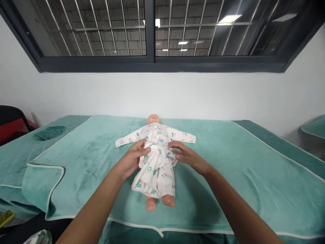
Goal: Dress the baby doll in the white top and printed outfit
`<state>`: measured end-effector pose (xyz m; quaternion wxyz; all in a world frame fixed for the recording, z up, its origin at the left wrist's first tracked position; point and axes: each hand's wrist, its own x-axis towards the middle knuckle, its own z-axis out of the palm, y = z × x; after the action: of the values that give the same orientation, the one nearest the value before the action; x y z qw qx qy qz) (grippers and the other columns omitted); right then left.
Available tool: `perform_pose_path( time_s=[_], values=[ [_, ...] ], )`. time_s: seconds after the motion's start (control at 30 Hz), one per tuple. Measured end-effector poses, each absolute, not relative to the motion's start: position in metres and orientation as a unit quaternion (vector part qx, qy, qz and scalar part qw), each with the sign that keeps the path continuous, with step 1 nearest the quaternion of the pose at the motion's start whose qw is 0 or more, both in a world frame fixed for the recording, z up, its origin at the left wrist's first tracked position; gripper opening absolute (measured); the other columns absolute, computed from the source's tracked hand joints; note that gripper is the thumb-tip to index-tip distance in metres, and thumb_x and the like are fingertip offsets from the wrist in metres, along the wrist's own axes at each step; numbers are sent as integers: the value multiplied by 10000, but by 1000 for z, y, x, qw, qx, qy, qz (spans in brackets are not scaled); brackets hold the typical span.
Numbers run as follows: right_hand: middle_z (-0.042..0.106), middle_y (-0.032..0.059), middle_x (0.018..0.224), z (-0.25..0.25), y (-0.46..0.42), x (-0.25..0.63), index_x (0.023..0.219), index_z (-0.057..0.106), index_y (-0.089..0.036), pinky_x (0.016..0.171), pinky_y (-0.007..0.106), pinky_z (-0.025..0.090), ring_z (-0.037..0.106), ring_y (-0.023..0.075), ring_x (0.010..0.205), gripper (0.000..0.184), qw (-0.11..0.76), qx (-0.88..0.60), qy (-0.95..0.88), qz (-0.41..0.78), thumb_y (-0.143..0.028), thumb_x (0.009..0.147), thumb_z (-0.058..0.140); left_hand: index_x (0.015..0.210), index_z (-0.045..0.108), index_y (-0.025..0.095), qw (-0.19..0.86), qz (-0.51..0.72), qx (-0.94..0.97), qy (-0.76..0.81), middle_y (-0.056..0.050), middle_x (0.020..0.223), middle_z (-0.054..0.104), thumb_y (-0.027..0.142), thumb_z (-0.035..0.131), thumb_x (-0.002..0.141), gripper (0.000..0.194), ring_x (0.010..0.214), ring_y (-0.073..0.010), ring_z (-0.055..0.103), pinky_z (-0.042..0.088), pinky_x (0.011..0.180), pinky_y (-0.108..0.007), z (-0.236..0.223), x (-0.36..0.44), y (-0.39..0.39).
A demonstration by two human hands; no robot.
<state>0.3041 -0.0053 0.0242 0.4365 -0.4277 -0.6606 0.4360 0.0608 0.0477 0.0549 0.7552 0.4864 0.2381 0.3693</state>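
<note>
A baby doll lies on its back, head toward the wall, bare feet toward me. It wears a white long-sleeved baby top with a small green and pink print, both sleeves spread sideways. Matching baby pants cover its legs and are bunched about the waist. My left hand is closed on the waist of the pants, thumb on top of the cloth. At the other side of the waist, my right hand rests its bent, parted fingers against the clothing. Its thumb is not clearly visible.
A green plush cover with white piping lies over the bed, its edge folded at left. Toward the far left is a face hole. Behind stand a white wall and a barred window. A black and red object sits far left.
</note>
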Motion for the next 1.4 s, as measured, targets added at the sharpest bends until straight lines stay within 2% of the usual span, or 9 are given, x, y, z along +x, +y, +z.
perform_pose_path(
  time_s=[0.2, 0.4, 0.47, 0.6, 0.77, 1.03, 1.13, 1.3, 1.4],
  values=[
    [642, 6, 900, 62, 28, 270, 921, 654, -178, 753, 295, 457, 588, 178, 839, 317, 343, -424, -678, 492, -433, 755, 743, 823, 570, 187, 726, 425, 474, 261, 36, 682, 595, 382, 757, 737, 284, 574, -113, 549, 438, 576, -221, 68, 78, 48],
    [604, -26, 729, 54, 54, 261, 796, 600, -175, 607, 237, 428, 555, 121, 647, 203, 500, -378, -509, 590, -281, 702, 746, 973, 685, 168, 674, 278, 616, 297, -50, 906, 706, 414, 764, 732, 353, 841, -217, 644, 493, 740, -294, 49, 55, 50],
    [607, -20, 713, 47, 53, 256, 800, 605, -172, 589, 231, 429, 560, 120, 630, 222, 503, -367, -471, 625, -285, 689, 760, 1027, 704, 149, 672, 271, 617, 309, -81, 969, 723, 407, 770, 722, 404, 905, -247, 648, 489, 786, -311, 41, 53, 51],
    [634, 0, 719, 36, 44, 248, 804, 643, -161, 627, 244, 456, 595, 137, 678, 298, 460, -360, -491, 647, -434, 746, 746, 1150, 664, 155, 680, 442, 485, 327, -86, 947, 739, 427, 768, 706, 531, 842, -233, 672, 498, 756, -308, 34, 66, 55],
    [720, 37, 912, 39, 34, 251, 913, 736, -169, 781, 316, 497, 653, 206, 844, 394, 254, -399, -617, 629, -458, 661, 822, 1155, 652, 128, 692, 461, 422, 361, -88, 840, 739, 446, 789, 669, 597, 738, -240, 687, 497, 622, -289, 36, 75, 55],
    [729, 68, 932, 26, 36, 243, 1063, 691, -156, 815, 349, 509, 678, 213, 851, 465, 477, -356, -491, 637, -488, 744, 758, 1091, 686, 102, 749, 273, 521, 304, -132, 1004, 740, 314, 833, 662, 501, 890, -269, 689, 518, 775, -316, 25, 42, 45],
    [723, 53, 928, 28, 34, 240, 1062, 695, -164, 804, 327, 503, 667, 195, 846, 464, 433, -369, -518, 639, -524, 771, 722, 1130, 659, 136, 733, 396, 459, 308, -98, 1007, 741, 320, 790, 712, 475, 878, -240, 691, 518, 771, -301, 20, 49, 48],
    [714, 16, 960, 39, 30, 241, 965, 729, -194, 818, 306, 499, 642, 202, 914, 420, 212, -382, -646, 626, -422, 633, 849, 1097, 641, 156, 718, 483, 374, 334, -63, 946, 742, 349, 782, 716, 449, 801, -201, 691, 521, 711, -273, 15, 64, 53],
    [711, 35, 927, 34, 33, 240, 963, 716, -172, 821, 324, 504, 651, 197, 868, 420, 321, -371, -589, 642, -472, 683, 806, 1104, 654, 148, 724, 447, 405, 335, -86, 1002, 739, 394, 753, 756, 438, 851, -210, 691, 519, 746, -280, 17, 59, 48]
  ],
)
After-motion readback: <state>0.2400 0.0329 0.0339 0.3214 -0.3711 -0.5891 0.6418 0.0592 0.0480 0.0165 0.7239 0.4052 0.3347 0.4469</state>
